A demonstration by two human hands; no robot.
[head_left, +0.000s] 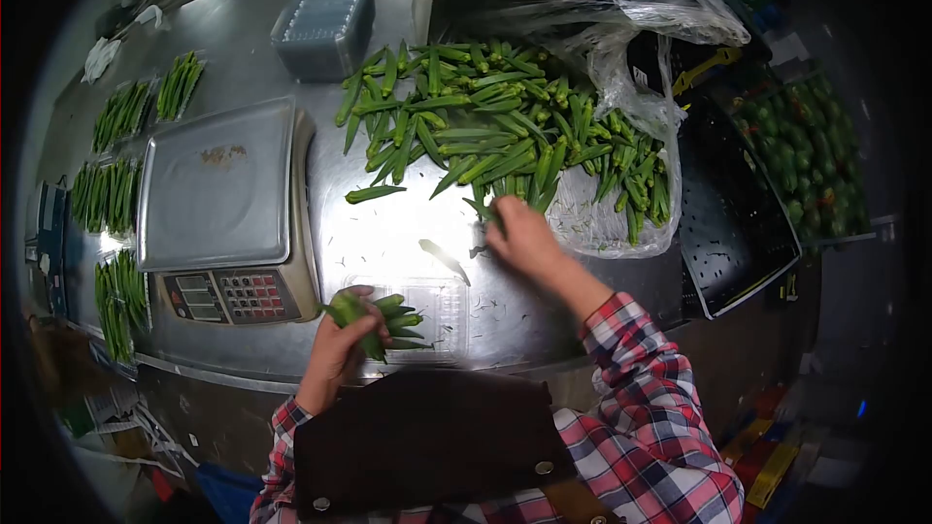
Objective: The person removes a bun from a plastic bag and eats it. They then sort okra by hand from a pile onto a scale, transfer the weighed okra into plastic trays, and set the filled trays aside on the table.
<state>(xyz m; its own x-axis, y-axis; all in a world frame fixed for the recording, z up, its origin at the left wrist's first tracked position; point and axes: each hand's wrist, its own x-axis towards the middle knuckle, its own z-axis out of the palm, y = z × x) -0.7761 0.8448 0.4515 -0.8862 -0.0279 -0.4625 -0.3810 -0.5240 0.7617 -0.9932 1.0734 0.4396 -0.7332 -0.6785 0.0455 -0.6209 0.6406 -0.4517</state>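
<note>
A large heap of green okra (pixel 485 126) lies on the steel table, partly on a clear plastic bag. My right hand (pixel 521 233) is at the heap's near edge, its fingers closed around something I cannot make out. Low at the left, my left hand (pixel 342 335) holds several okra pods (pixel 357 322) over the left side of a clear plastic tray (pixel 439 306). More pods (pixel 400 320) lie in that tray beside the hand. One loose pod (pixel 375 194) rests left of the heap, and another pod (pixel 445 262) lies nearer the tray, blurred.
A scale (pixel 218 194) stands at the left, with packed okra (pixel 105 196) beyond it. Stacked clear trays (pixel 325 24) stand at the back. The crumpled plastic bag (pixel 621 228) spreads right of centre, beside a black crate (pixel 728 213). Another crate of green produce (pixel 806 155) is farther right.
</note>
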